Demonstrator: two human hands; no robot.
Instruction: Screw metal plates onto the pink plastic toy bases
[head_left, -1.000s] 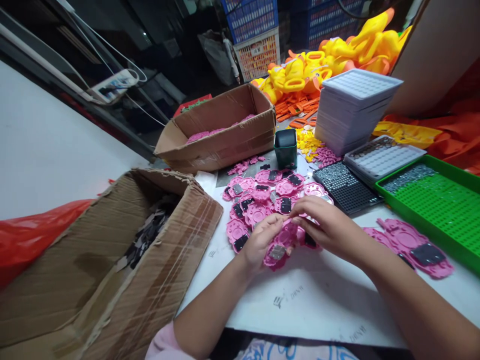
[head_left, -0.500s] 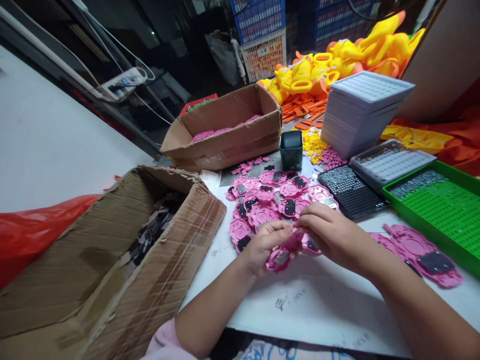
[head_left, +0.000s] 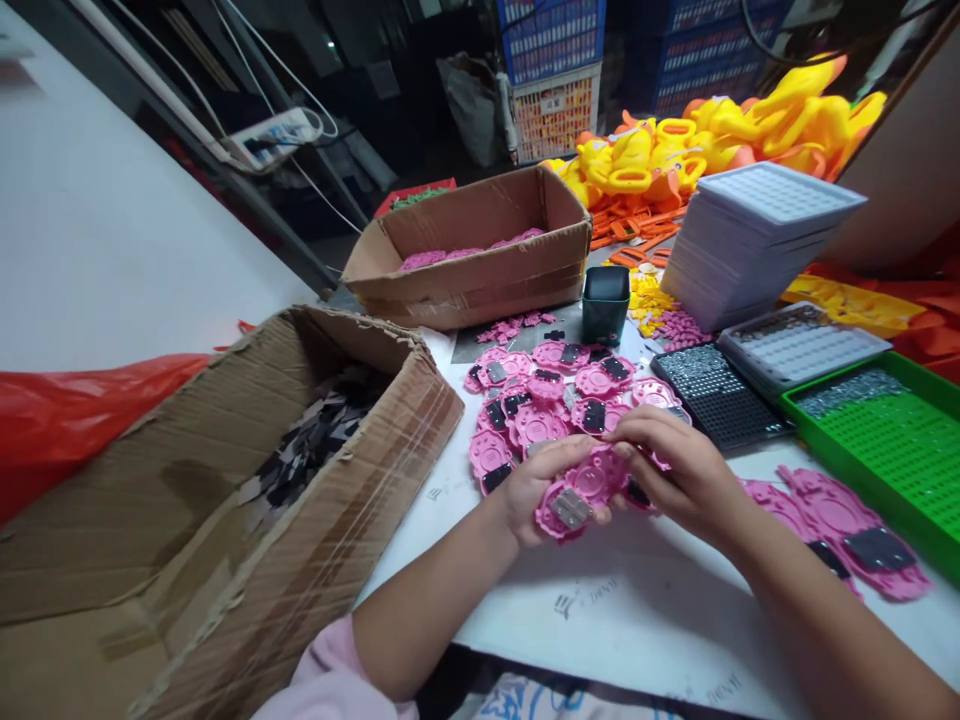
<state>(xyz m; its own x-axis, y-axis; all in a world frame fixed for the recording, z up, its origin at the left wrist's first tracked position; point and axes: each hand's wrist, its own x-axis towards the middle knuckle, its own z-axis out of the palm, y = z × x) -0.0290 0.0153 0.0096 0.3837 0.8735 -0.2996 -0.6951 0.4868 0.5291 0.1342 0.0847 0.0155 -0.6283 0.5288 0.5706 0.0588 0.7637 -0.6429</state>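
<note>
My left hand point(head_left: 529, 496) is closed around a pink plastic shell point(head_left: 597, 480) with a moulded ring. A grey cover point(head_left: 571, 508) sits at the shell's near end. At the far end, the bent fingertips of my right hand point(head_left: 681, 468) are pinched together against the shell; whatever lies between them is hidden. Just beyond both hands spreads a pile of similar pink shells point(head_left: 535, 424), several with black or grey covers. Two more pink shells with black covers point(head_left: 876, 548) lie right of my right forearm.
An open cardboard box point(head_left: 375, 480) with dark and grey flat pieces stands left; another box point(head_left: 480, 290) holds pink parts behind. A dark green bin point(head_left: 606, 305), black tray point(head_left: 724, 400), green tray point(head_left: 885, 430) and stacked white trays point(head_left: 750, 250) stand right, before yellow toys point(head_left: 720, 140).
The held shell has tilted so its ringed face and grey cover show more openly. My right fingers stay at its far end. The whole view has shifted slightly.
</note>
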